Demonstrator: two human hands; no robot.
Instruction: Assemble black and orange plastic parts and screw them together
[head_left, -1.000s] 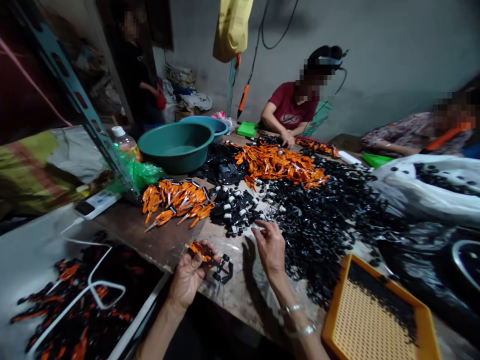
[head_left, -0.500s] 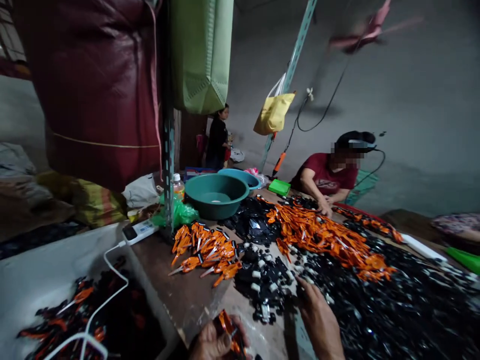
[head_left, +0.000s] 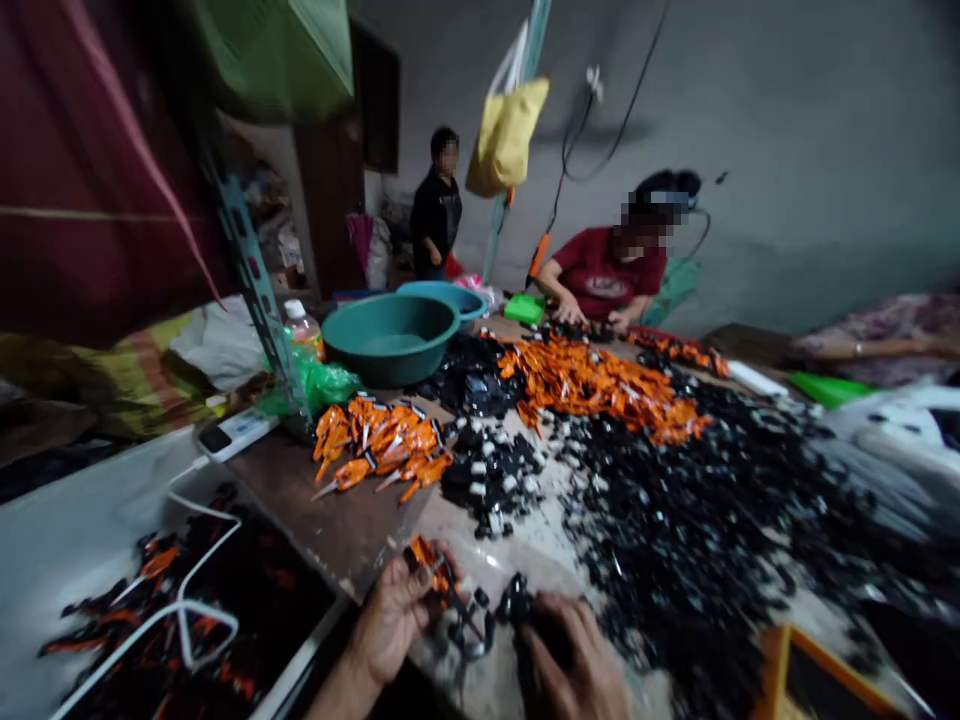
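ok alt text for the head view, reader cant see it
The left hand holds an orange and black piece, the right hand a blurred black part, above a table heaped with orange parts and black parts; a co-worker in dark red is across it.

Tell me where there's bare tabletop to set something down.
Brown tabletop shows between the nearer orange pile and the white bin. A paler strip shows beyond the right hand, between the black-and-white parts and the large black heap. That heap crowds the right side.
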